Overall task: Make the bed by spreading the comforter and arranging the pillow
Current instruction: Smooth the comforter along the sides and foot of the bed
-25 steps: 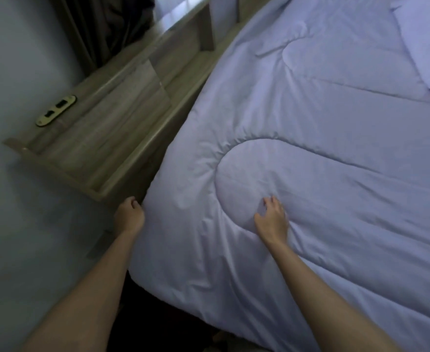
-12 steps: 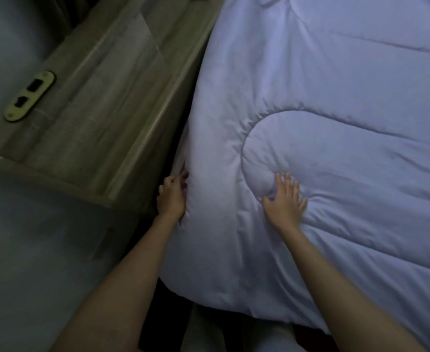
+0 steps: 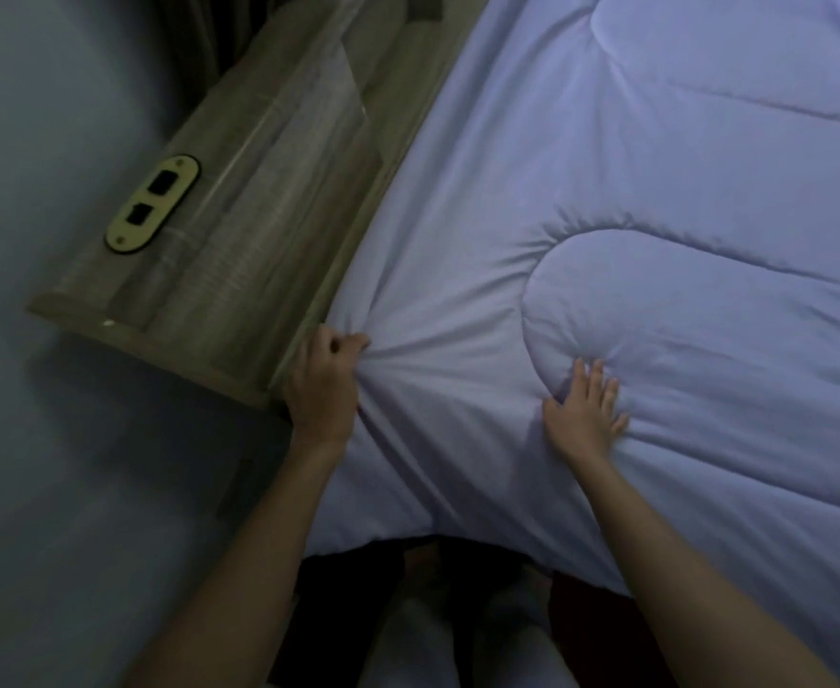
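Note:
A pale lavender quilted comforter covers the bed and fills the right side of the view. My left hand is clenched on a bunch of the comforter at its left edge, beside the wooden shelf, and folds fan out from the grip. My right hand lies flat on the comforter with its fingers spread, pressing at the curved end of a stitched oval. The comforter's near edge hangs over the bed side in front of me. No pillow is in view.
A wooden headboard shelf runs along the comforter's left edge, with a brass socket plate on top. A blue-grey wall lies to the left. Dark curtains hang at the top.
My left hand has gone from the gap by the shelf to gripping a bunch of the comforter's edge. My right hand stays pressed flat. The view has shifted closer, and the pillow has left it.

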